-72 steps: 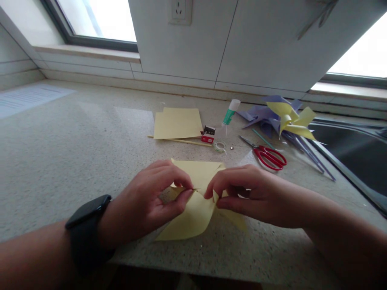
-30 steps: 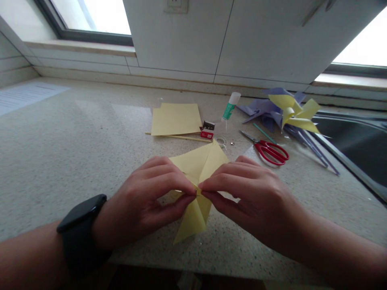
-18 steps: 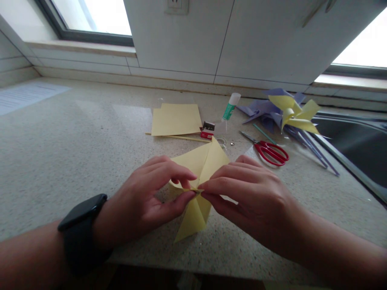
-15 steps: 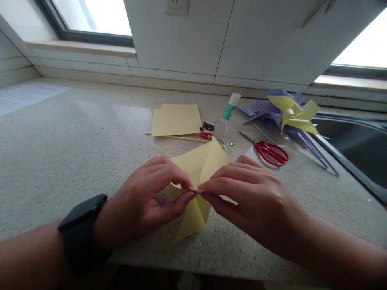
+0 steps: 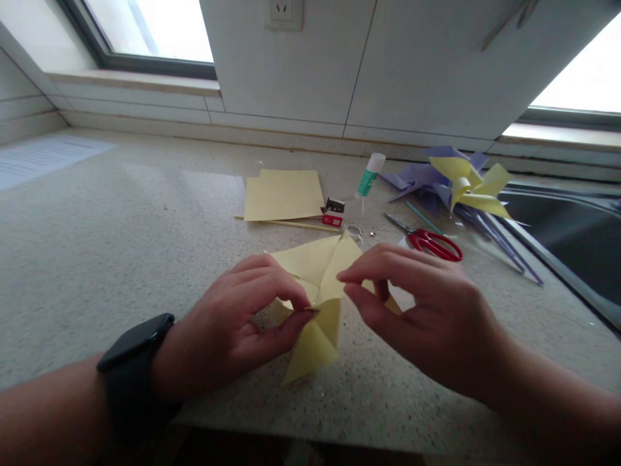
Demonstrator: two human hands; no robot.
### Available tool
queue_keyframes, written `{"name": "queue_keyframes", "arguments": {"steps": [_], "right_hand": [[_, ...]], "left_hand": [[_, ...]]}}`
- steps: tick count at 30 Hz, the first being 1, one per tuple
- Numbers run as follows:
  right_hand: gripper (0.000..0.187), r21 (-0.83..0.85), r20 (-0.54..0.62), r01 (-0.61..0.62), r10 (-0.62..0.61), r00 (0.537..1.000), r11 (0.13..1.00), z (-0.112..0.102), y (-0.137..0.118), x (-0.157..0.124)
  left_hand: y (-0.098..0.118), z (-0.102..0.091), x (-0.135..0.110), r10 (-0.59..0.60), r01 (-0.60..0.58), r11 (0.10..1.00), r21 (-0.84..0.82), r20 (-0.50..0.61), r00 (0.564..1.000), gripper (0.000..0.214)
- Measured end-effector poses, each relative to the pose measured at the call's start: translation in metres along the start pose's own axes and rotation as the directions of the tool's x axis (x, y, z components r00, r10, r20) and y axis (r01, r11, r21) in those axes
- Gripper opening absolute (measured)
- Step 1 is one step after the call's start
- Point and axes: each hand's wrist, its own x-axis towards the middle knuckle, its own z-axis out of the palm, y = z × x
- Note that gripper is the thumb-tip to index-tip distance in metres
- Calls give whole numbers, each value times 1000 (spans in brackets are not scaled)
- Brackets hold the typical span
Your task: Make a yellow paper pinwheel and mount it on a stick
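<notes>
The right hand [image 5: 427, 307] has come away from the middle of the yellow paper [image 5: 310, 255]; half a second ago its thumb and forefinger were pinching there, right against the other hand's. Now these fingers stand off to the right, above the sheet, with a narrow gap between the tips and nothing visible in it. The left hand [image 5: 237, 307], below a dark watch [image 5: 138, 340], has hardly moved: thumb and forefinger are closed on the folded paper at its centre.

The paper lies at the near side of the tabletop [image 5: 121, 246], mostly between the two hands, one flap pointing toward the near edge. With the right fingers gone, more of its right side shows, and its far corner sits a little lower, uncovering more of the tape ring [image 5: 354, 232].

For the work, this seems to mean that the left pinch alone keeps the gathered folds together; if it slackened, they would probably spring apart. The freed right hand looks available for another flap or a small part. The red-handled scissors [image 5: 431, 244], the small red box [image 5: 333, 217] and the yellow pinwheel [image 5: 485, 203] beside the sink [image 5: 572, 226] lie where they were.
</notes>
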Motion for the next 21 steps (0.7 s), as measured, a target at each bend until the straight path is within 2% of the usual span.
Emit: {"name": "queue_keyframes", "arguments": {"steps": [2, 4, 6, 9, 12, 14, 17, 21], "right_hand": [[7, -13, -120, -123, 120, 985, 992, -1, 8, 2], [3, 19, -188, -267, 266, 946, 964, 0, 20, 4], [10, 106, -152, -394, 406, 901, 913, 3, 31, 7], [25, 207, -31, -493, 509, 860, 845, 8, 42, 11], [33, 295, 105, -547, 542, 834, 784, 12, 45, 15], [33, 351, 152, -577, 563, 812, 738, 15, 45, 16], [32, 426, 135, -580, 585, 800, 694, 18, 46, 17], [36, 504, 65, -485, 528, 847, 715, 21, 44, 15]], "left_hand": [[1, 0, 0, 0, 0, 1000, 8, 1, 1000, 8], [1, 0, 0, 6, -6, 1000, 18, 5, 1000, 7], [2, -1, -1, 19, -19, 1000, 23, 16, 1000, 7], [2, -1, 0, 49, -50, 998, 35, 30, 998, 7], [2, 0, 2, 83, -84, 996, 30, 31, 996, 8], [2, 0, 3, 96, -97, 995, 27, 33, 995, 8], [2, 0, 2, 100, -100, 995, 29, 33, 994, 9], [2, 1, 1, 99, -100, 994, 36, 24, 995, 10]]}}
